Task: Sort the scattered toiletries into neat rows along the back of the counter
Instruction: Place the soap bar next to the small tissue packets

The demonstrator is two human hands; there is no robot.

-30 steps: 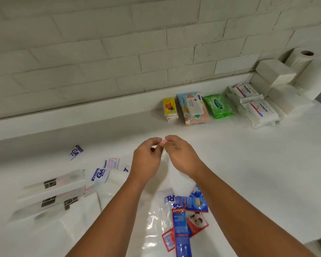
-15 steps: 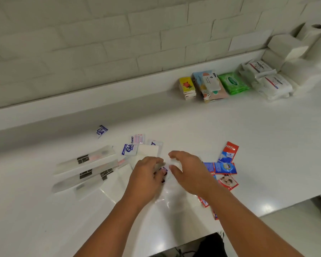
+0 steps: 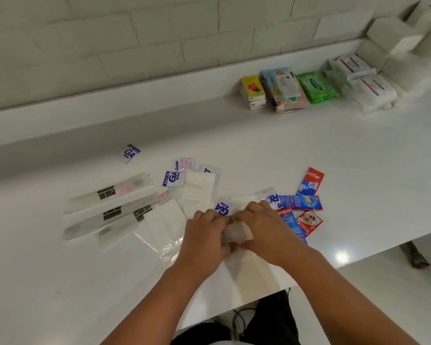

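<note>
White tabletop runs below a pale brick wall. The left hand and right hand are close together, fingers curled, pinching a pale packet between them. Toothpaste sachets lie just right of the hands. Blue-and-white sachets and clear sleeves lie to their left. Sorted packs sit in a row far beyond the right hand.

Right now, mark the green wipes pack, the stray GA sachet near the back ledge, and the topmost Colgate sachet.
green wipes pack (image 3: 316,87): head view, centre of its top label.
GA sachet (image 3: 131,153): head view, on the blue lettering.
Colgate sachet (image 3: 311,181): head view, middle of its printed face.
</note>
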